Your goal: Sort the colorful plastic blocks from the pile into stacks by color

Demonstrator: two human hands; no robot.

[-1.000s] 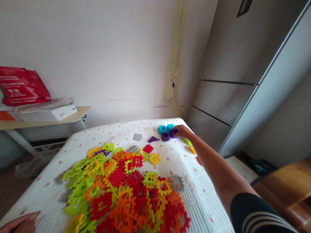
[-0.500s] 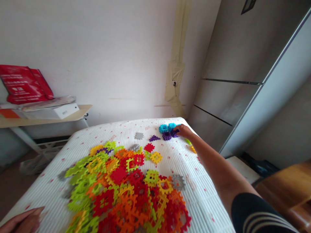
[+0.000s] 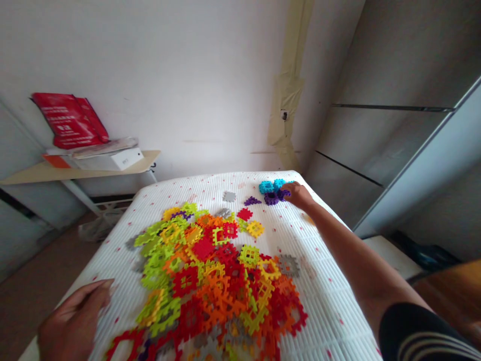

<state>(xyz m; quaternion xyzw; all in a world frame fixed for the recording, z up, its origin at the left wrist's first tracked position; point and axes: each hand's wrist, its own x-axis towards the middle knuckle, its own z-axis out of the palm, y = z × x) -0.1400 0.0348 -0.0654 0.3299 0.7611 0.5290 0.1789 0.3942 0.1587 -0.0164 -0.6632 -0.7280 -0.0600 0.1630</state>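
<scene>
1. Head view, right hand: the right hand point(image 3: 300, 193) reaches to the far right part of the white dotted cover point(image 3: 323, 296). Its fingertips touch the nearer-right purple stack point(image 3: 285, 194) of toothed pieces. The fingers are bent over it; I cannot tell how firmly this grip is closed.
2. Head view, stacks: another purple stack point(image 3: 271, 198) stands just left of the touched one. Behind the pair are a left blue stack point(image 3: 266, 187) and a right blue stack point(image 3: 279, 183).
3. Head view, left hand: the left hand point(image 3: 71, 323) is over the near left edge of the cover, thumb and fingers close together. I cannot tell whether this grip holds anything.
4. Head view, loose pieces: left of the stacks lie a purple triangular piece point(image 3: 252, 201) and a flat grey square point(image 3: 229, 196). Nearer are a red square point(image 3: 245, 214) and a yellow square point(image 3: 255, 228), beside a broad heap point(image 3: 210, 291), mainly green, orange, red and yellow.
5. Head view, surroundings: a red bag point(image 3: 69, 120) and white box point(image 3: 126, 159) are on a side table point(image 3: 48, 173).
</scene>
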